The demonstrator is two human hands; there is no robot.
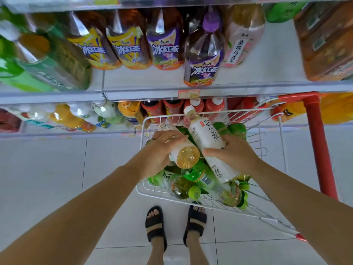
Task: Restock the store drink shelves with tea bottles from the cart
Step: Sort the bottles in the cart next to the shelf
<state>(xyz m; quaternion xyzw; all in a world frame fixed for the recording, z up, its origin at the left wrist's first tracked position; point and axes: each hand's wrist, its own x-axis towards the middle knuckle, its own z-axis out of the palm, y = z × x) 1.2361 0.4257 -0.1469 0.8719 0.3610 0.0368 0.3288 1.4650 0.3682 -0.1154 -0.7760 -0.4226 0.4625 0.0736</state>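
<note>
A white wire cart basket (143, 190) in front of me holds several green-capped and green-labelled tea bottles (198, 185). My left hand (158, 150) grips a white-labelled tea bottle (183, 153) lying with its amber base toward me. Over the basket, my right hand (232, 152) grips a second white-labelled tea bottle (207, 138), tilted with its white cap pointing toward the shelves. The two bottles lie side by side, close together.
The drink shelf (238, 90) above carries large iced-tea bottles (203, 60), with bare space at its right. A lower shelf holds red, orange and white bottles (193, 108). The cart's red frame (319, 148) stands on the right. My sandalled feet (155, 224) are on the tiled floor.
</note>
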